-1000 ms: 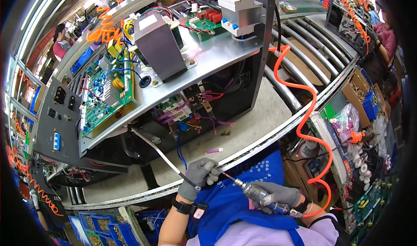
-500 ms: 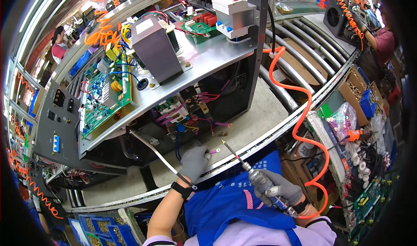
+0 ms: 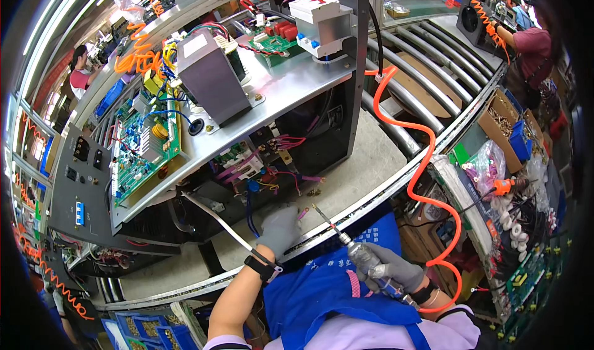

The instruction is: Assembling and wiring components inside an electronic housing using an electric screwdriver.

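Observation:
My right hand (image 3: pixel 396 268), in a grey glove, grips a silver pneumatic screwdriver (image 3: pixel 366 258). Its long bit points up and left, the tip hovering just right of a small purple-sleeved ring terminal (image 3: pixel 302 213). That terminal juts out of my gloved left hand (image 3: pixel 279 229), whose fingers are closed round the wire behind it and partly hidden. Both hands are at the near side of an open black metal cabinet (image 3: pixel 346 127). Dark blue wires (image 3: pixel 250 211) run down from its inside beside my left hand. A white cable (image 3: pixel 226 222) with a ring lug crosses my left wrist.
An orange air hose (image 3: pixel 427 164) curves from the cabinet's right side to the screwdriver. Small brass fasteners (image 3: pixel 314 192) lie on the bench. On the cabinet shelf stand a transformer (image 3: pixel 213 75) and a green circuit board (image 3: pixel 145 146). Rollers (image 3: pixel 427 72) lie behind; a co-worker (image 3: pixel 531 47) stands far right.
The view has shifted slightly, so the cabinet sits a little further left. The bit's tip is slightly lower and left. Both hands keep their grips; the co-worker at far right shows more.

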{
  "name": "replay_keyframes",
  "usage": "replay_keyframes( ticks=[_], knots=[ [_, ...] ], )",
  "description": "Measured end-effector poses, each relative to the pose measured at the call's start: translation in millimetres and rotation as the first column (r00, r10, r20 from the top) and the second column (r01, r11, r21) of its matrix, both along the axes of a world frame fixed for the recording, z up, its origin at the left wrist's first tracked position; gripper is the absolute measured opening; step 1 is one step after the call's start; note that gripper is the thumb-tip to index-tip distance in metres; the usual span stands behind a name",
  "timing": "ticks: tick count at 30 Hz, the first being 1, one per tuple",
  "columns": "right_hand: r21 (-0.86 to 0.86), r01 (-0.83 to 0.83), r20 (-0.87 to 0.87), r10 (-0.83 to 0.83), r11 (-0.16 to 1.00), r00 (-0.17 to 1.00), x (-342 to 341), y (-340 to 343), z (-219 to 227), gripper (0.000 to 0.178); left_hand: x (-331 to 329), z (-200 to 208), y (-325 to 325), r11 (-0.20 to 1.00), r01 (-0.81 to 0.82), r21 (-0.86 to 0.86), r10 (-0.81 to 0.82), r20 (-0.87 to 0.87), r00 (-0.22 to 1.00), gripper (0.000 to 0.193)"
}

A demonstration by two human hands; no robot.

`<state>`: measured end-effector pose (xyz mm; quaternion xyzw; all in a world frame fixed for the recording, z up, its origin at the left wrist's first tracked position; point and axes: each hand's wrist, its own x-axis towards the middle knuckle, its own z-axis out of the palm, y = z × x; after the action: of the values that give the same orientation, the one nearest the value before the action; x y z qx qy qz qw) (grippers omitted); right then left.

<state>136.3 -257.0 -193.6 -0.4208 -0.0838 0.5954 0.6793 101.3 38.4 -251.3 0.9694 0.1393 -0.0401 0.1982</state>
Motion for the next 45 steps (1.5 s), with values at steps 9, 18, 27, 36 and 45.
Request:
replay_keyframes(
  ticks=[9, 18, 27, 36, 45],
  knots=[
    [-0.077, -0.012, 0.057, 0.017, 0.997, 0.998, -6, 3, -6, 0.070, 3, 12, -11, 0.978, -0.098, -0.182, 0.097, -0.010, 0.995, 0.025],
    [-0.003, -0.065, 0.041, 0.065, 0.998, 0.997, 2, 6, -6, 0.070, 0, 21, -17, 0.938, -0.040, -0.344, 0.115, 0.199, 0.973, 0.021],
    [-0.022, -0.040, 0.197, 0.044, 0.999, 0.979, 5, 6, -4, 0.074, 6, 36, -27, 0.986, -0.009, -0.166, 0.064, 0.330, 0.942, 0.016],
    [-0.041, -0.055, 0.296, 0.065, 0.998, 0.953, 13, 5, -1, 0.073, 9, 43, -30, 0.994, -0.005, -0.112, 0.054, 0.437, 0.898, 0.014],
    [0.006, 0.030, 0.555, -0.029, 1.000, 0.831, 12, 6, 10, 0.083, 23, 54, -29, 0.987, 0.139, -0.081, -0.078, 0.511, 0.856, 0.025]
  ],
)
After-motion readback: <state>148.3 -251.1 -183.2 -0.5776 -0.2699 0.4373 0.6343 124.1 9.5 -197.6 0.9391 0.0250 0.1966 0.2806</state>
